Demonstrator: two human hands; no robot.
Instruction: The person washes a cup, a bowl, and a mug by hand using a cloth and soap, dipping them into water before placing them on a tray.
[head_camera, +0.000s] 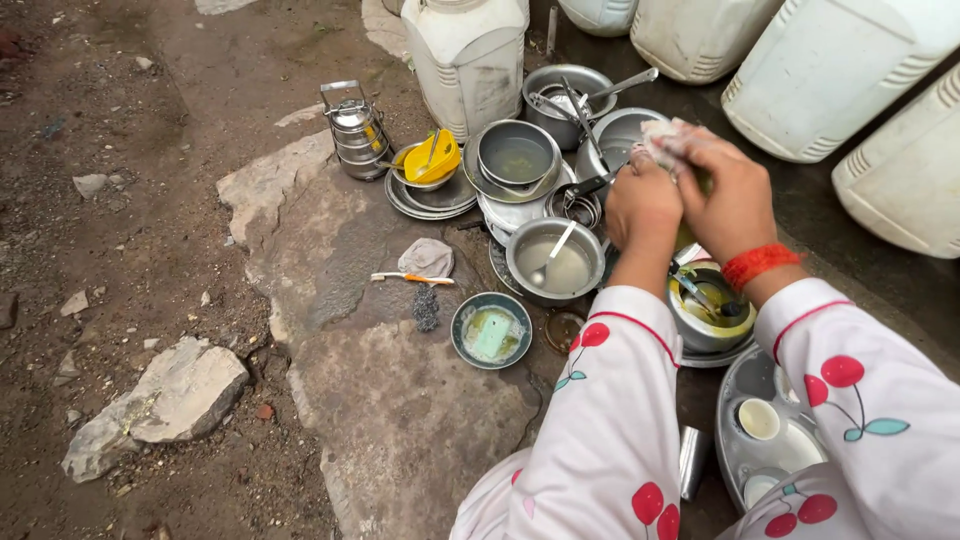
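Far left stands one stacked steel tiffin carrier (354, 130), then one yellow bowl (432, 157), and nearer me one small dish holding green soap (491, 331). My left hand (641, 203) and right hand (728, 197) press together, clamped on a wet scrubbing cloth (662, 137). The piled steel bowls (555, 262) could topple if I nudge them. Five white jerrycans (466, 55) stand behind.

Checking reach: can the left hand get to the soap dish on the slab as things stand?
Probably yes. The soap dish sits uncovered just left of the left hand, nothing between them, though that hand is busy on a cloth.
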